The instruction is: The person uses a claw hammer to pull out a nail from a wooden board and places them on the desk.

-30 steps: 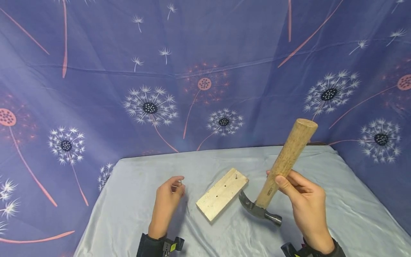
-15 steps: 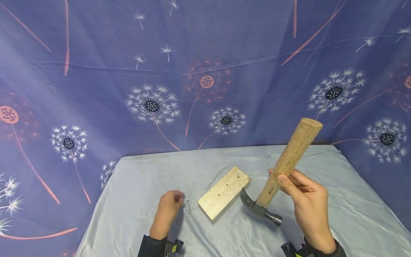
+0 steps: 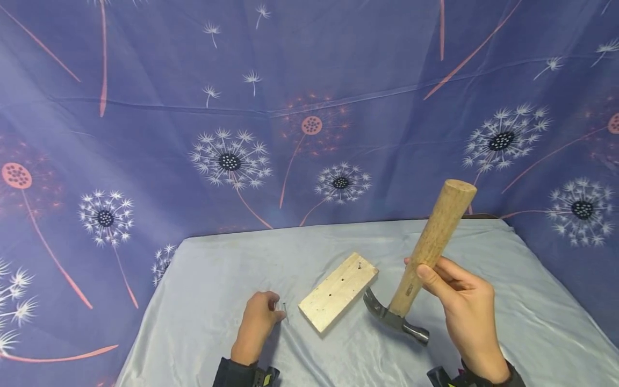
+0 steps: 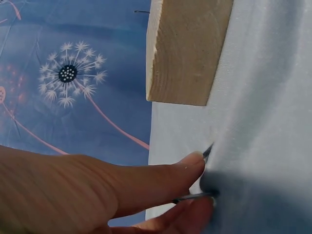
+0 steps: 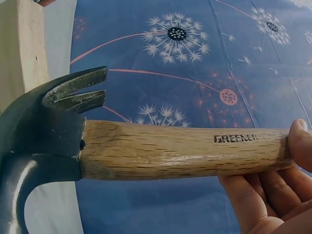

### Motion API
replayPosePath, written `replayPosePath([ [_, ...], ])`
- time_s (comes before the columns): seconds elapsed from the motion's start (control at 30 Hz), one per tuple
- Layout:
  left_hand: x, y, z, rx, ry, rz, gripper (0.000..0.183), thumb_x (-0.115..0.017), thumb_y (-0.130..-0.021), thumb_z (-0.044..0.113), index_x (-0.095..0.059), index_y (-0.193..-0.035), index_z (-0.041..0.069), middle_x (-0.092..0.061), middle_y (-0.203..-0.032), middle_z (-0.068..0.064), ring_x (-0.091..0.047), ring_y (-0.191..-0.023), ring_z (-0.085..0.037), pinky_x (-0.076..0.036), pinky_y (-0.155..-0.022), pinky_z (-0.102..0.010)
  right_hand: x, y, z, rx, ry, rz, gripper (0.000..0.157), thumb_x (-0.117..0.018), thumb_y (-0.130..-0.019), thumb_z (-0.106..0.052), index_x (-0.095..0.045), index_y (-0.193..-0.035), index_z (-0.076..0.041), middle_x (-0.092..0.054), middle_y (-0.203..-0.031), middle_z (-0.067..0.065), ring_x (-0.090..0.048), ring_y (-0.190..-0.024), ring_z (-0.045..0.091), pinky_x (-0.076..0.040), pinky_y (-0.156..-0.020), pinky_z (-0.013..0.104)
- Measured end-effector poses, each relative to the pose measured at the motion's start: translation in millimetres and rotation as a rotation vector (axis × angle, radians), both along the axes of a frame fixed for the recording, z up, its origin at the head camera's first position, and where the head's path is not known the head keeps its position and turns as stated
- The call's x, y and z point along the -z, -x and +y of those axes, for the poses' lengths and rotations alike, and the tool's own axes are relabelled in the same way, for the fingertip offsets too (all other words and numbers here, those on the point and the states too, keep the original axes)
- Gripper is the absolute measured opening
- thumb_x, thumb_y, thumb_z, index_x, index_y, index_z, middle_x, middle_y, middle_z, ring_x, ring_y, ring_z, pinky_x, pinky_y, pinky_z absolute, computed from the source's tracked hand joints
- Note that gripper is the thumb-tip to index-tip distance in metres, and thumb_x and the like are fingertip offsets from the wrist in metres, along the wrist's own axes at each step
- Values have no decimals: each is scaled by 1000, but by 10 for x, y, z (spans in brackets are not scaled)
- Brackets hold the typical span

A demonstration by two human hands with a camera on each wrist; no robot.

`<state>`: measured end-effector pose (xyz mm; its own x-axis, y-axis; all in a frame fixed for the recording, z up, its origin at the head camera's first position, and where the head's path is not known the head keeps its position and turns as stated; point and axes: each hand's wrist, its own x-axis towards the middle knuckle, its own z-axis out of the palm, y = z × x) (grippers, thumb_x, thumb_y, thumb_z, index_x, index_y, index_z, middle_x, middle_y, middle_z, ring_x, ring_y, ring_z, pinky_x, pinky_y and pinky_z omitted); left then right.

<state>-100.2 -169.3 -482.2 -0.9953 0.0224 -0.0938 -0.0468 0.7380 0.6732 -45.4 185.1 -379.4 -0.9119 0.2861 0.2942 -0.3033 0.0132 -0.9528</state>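
Observation:
My right hand (image 3: 464, 306) grips the wooden handle of a claw hammer (image 3: 430, 244), its thumb over the handle. The steel head (image 5: 44, 141) hangs downward, claw toward the wooden block. At the left, my left hand (image 3: 258, 320) is low over the cloth, with a thin nail (image 4: 195, 197) between thumb and fingers. The dark tip of a second nail (image 4: 208, 150) shows past the thumb; whether the fingers touch it I cannot tell. Between the hands lies a pale wooden block (image 3: 333, 295) with small dark holes and a nail (image 3: 359, 265) standing near its far end.
A light blue satin cloth (image 3: 222, 263) with folds covers the table. Behind it hangs a purple-blue curtain (image 3: 387, 129) printed with dandelions. The hammer head hovers close to the block's right side.
My left hand has lowered and come nearer, carrying its nail down to the one on the cloth. The right hand keeps the hammer almost in the same place.

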Motion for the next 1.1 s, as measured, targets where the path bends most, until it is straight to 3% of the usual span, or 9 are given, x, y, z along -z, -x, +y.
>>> replayPosePath([
  [0.2, -35, 17, 41, -9, 43, 26, 38, -89, -81, 2, -71, -111, -15, -60, -94, -17, -61, -88, -32, -56, -82, -51, -28, 89, 6, 36, -125, -58, 29, -78, -99, -7, -76, -127, 2, -80, -109, 11, -76, -106, 19, -61, -83, 29],
  [0.37, -23, 35, 217, -14, 128, 231, 28, -79, -89, -5, -72, -115, -13, -62, -104, -23, -64, -94, -41, -57, -82, -54, -30, 202, -43, 96, -268, -95, 33, -82, -97, -18, -78, -128, -7, -80, -109, 2, -74, -105, 11, -60, -82, 24],
  [0.47, -21, 42, 395, 4, 113, 319, 25, -73, -93, -4, -73, -118, -10, -65, -108, -23, -65, -98, -43, -58, -83, -55, -1, 276, -73, 134, -338, -123, 37, -85, -95, -26, -79, -129, -13, -80, -112, 0, -72, -105, 7, -57, -84, 19],
  [0.67, -22, 49, 707, 133, 38, 311, 34, -70, -103, 13, -69, -131, -6, -67, -118, -22, -65, -110, -43, -57, -89, -57, 74, 489, -113, 133, -421, -126, 41, -82, -97, -36, -76, -133, -16, -78, -117, 3, -71, -101, 4, -55, -81, 18],
  [0.83, 0, 27, 846, 275, 58, 248, 43, -67, -104, 9, -61, -146, -1, -66, -129, -19, -65, -114, -42, -58, -84, -57, 133, 642, -212, 131, -566, -36, 40, -82, -96, -37, -78, -131, -19, -79, -100, -2, -70, -90, 9, -49, -69, 23],
  [1.1, 13, 48, 866, 331, 81, 279, 46, -70, -102, 5, -63, -148, 6, -67, -131, -13, -67, -112, -38, -59, -76, -50, 124, 849, -339, 97, -679, 83, 39, -82, -97, -32, -78, -131, -14, -78, -93, 0, -72, -82, 17, -51, -63, 25],
])
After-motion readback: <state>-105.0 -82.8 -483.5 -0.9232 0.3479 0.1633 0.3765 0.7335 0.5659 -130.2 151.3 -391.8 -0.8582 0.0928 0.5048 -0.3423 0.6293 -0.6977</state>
